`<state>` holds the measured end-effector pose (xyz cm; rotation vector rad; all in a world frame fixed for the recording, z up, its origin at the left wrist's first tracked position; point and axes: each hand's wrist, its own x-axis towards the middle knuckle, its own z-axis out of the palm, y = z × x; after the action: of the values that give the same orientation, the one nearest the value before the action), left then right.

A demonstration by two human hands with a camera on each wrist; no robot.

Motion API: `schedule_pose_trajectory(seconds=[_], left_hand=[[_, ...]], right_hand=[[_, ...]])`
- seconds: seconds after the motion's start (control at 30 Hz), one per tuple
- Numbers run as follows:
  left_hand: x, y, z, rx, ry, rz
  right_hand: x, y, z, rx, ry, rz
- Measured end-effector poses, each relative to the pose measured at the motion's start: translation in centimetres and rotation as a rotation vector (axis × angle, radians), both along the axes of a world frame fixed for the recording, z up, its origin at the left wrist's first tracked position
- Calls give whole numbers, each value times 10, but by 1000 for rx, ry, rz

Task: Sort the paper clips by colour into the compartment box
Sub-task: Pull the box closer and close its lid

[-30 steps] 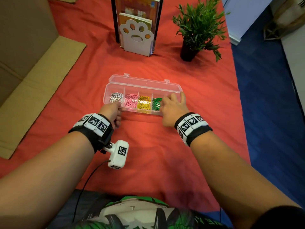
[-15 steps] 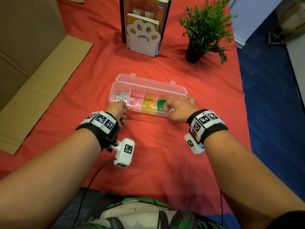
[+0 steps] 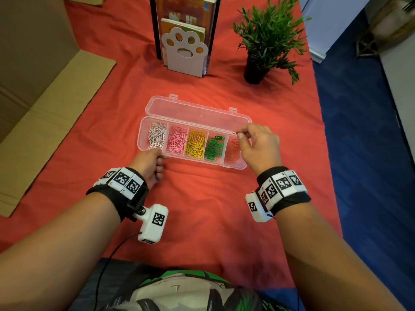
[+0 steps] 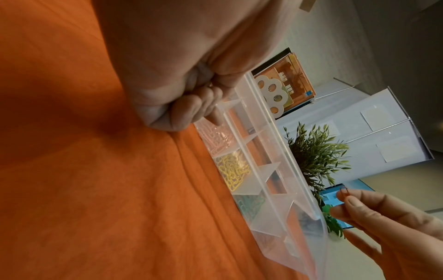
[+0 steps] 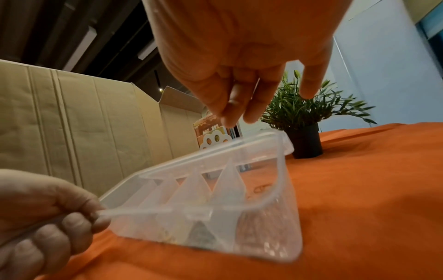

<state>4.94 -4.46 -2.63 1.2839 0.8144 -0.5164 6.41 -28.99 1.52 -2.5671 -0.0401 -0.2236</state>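
Observation:
A clear compartment box (image 3: pixel 143 133) lies open on the red cloth, lid flat behind it. Its cells hold white (image 3: pixel 157 135), pink (image 3: pixel 177 140), yellow (image 3: pixel 195 143), green (image 3: pixel 214 147) and red clips (image 3: pixel 233 149), left to right. My left hand (image 3: pixel 151 161) grips the box's near left wall (image 5: pixel 134 211) between thumb and curled fingers (image 4: pixel 191 108). My right hand (image 3: pixel 258 144) hovers over the rightmost cell and pinches a single red clip (image 3: pixel 235 132) between thumb and forefinger (image 4: pixel 354 203); that clip (image 4: pixel 343 190) shows in the left wrist view too.
A paw-shaped white bookend (image 3: pixel 184 52) with books stands behind the box. A potted green plant (image 3: pixel 267 37) sits back right. Flattened cardboard (image 3: pixel 45 108) lies along the left. The cloth's right edge drops to a blue floor (image 3: pixel 363 153).
My right hand has lifted off the box's right end, now holding a red clip above the rightmost cell. The left hand keeps its hold on the box. The head view moved closer.

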Motion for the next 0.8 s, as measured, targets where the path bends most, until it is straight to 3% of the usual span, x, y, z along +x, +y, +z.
schedule_pose_trajectory(seconds=[0.17, 0.3, 0.5, 0.63, 0.8], left_hand=[[2, -2, 3, 12, 1, 5], [13, -4, 9, 37, 4, -7], [13, -17, 16, 88, 0, 58], [-9, -40, 8, 78, 3, -62], [-37, -71, 4, 2, 13, -301]], right_hand=[[-11, -7, -11, -121, 55, -69], [-8, -20, -5, 66, 23, -92], [-28, -50, -8, -100, 579, -148], [-59, -61, -21, -204, 726, -188], [-82, -53, -42, -263, 663, -165]])
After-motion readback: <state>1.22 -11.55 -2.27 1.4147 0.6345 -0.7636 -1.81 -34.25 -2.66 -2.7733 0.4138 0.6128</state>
